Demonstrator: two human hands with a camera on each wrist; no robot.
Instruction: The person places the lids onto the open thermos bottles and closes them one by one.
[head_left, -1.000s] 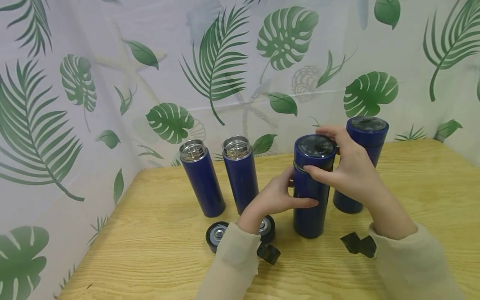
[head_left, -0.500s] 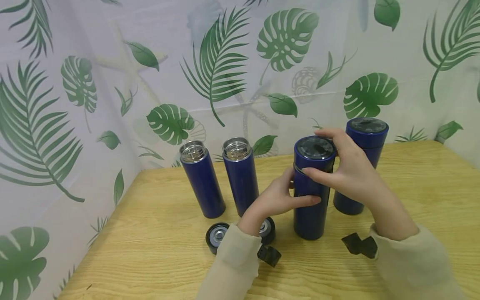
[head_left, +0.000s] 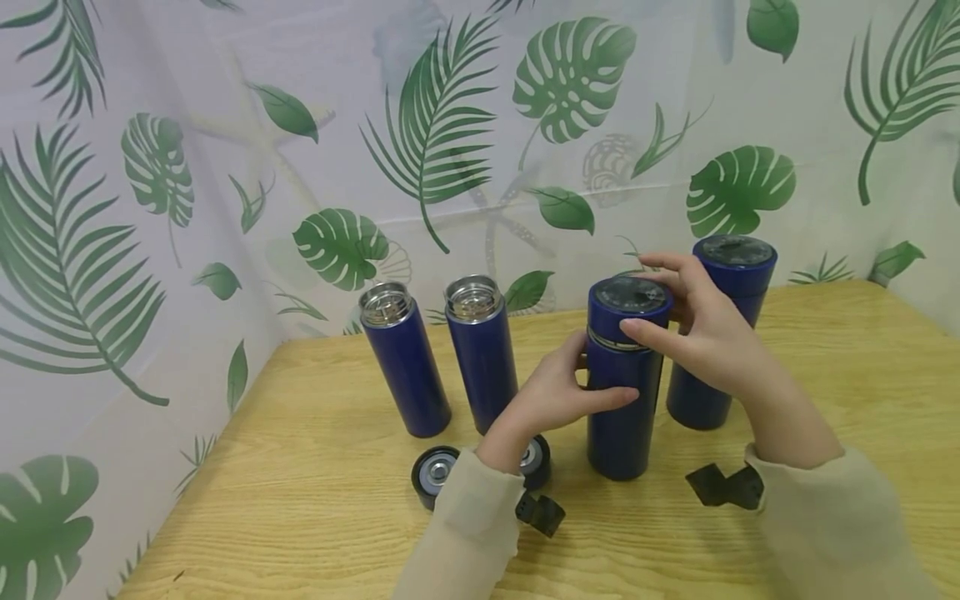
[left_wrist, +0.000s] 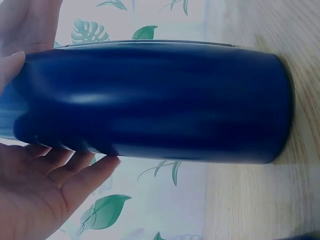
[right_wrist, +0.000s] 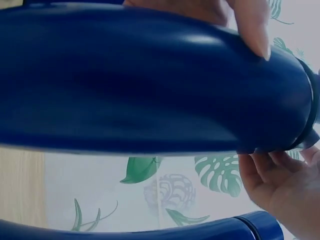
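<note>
A dark blue thermos (head_left: 618, 425) stands upright on the table, its blue lid (head_left: 609, 321) with a glossy dark top sitting on the neck. A thin silvery gap shows between lid and body. My left hand (head_left: 558, 387) grips the upper body, thumb across the front; in the left wrist view its fingers (left_wrist: 77, 172) lie along one side. My right hand (head_left: 708, 333) holds the lid, thumb on the front and fingers behind, partly hidden. Just behind on the right stands another lidded thermos (head_left: 738, 283), partly covered by the right hand.
Two thermoses without lids, one far left (head_left: 408, 367) and one beside it (head_left: 483, 358), show steel mouths. Two lids, one left (head_left: 435, 473) and one partly behind the left sleeve (head_left: 536, 460), lie upside down on the wooden table (head_left: 300, 517). A leaf-patterned cloth (head_left: 300, 167) hangs behind.
My right hand has shifted slightly right and turned, its thumb moving up onto the lid's side. The lid sits a little higher, and the gap under it is wider. My left hand stays on the body.
</note>
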